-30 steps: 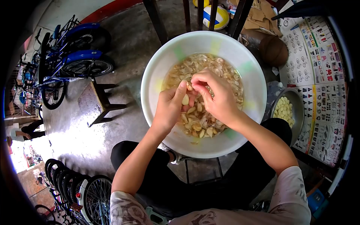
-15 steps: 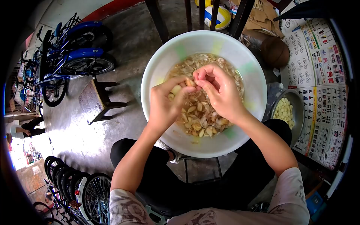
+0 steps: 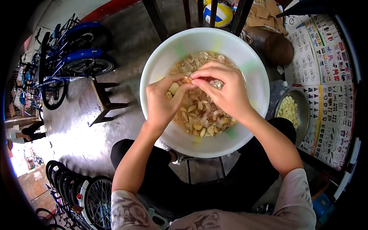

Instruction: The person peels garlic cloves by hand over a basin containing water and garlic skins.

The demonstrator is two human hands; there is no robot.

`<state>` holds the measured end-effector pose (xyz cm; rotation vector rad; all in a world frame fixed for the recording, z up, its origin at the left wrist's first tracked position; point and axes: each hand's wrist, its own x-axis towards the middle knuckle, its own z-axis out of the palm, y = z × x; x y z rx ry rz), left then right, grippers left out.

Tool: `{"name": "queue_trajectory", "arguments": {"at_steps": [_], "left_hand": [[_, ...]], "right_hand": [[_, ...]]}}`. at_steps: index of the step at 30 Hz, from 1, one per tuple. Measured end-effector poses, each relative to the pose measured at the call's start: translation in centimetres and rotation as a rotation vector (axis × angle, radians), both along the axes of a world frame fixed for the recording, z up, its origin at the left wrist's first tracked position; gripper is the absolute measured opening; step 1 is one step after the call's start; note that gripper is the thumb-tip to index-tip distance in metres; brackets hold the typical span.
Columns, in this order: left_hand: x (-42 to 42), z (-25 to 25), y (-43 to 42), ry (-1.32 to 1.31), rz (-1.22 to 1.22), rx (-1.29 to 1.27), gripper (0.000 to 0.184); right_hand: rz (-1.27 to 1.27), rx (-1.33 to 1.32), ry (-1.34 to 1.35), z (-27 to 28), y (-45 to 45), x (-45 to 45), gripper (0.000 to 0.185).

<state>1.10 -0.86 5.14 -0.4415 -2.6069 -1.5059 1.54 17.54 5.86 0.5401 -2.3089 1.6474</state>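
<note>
Here's a small garlic clove (image 3: 186, 80), pinched between the fingers of the left hand (image 3: 163, 100) and the right hand (image 3: 227, 89), right over the big white basin (image 3: 153, 74). Behind those left fingers, pale peeled cloves (image 3: 174, 88) sit tucked in the hand. Below the fingers, loose skins and unpeeled cloves (image 3: 203, 111) lie in the basin's liquid. Off to the right of the fingers, a metal bowl (image 3: 304, 111) holds peeled garlic (image 3: 288, 109).

Glare left, dark curved edges.
</note>
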Motion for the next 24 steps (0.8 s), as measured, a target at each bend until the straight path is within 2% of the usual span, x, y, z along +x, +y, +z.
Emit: {"name": "queue_trajectory", "arguments": {"at_steps": [1,5,7,8,10,16,20,22,24], "left_hand": [[0.0,-0.3,0.0,0.083,0.017,-0.037,0.016],[-0.1,-0.8,0.1,0.238,0.027,-0.127,0.016],[0.0,-0.8,0.1,0.338,0.001,-0.286,0.016],[-0.1,-0.8,0.2,0.338,0.001,-0.285,0.016],[-0.1,-1.0,0.7,0.441,0.002,-0.342,0.015],[0.4,-0.9,1.4,0.414,0.05,-0.457,0.014],[0.3,-1.2,1.4,0.423,0.054,-0.442,0.013],[0.4,-1.3,1.4,0.417,0.042,-0.451,0.013],[0.3,-1.1,1.4,0.419,0.044,-0.448,0.014]], "right_hand": [[0.017,-0.097,-0.156,-0.1,-0.1,0.1,0.011],[-0.028,-0.115,-0.15,-0.6,-0.4,0.4,0.012],[-0.055,-0.111,-0.139,-0.6,-0.7,0.6,0.01],[-0.055,-0.11,-0.139,-0.7,-0.9,0.6,0.01],[-0.108,-0.062,-0.048,-0.8,-1.0,0.6,0.01],[-0.141,-0.069,-0.112,-2.1,-1.1,0.3,0.009],[-0.131,-0.06,-0.089,-2.4,-1.4,0.0,0.009],[-0.141,0.039,-0.073,-2.5,-1.3,-0.1,0.01],[-0.15,-0.046,-0.138,-2.5,-1.5,0.2,0.01]]}}
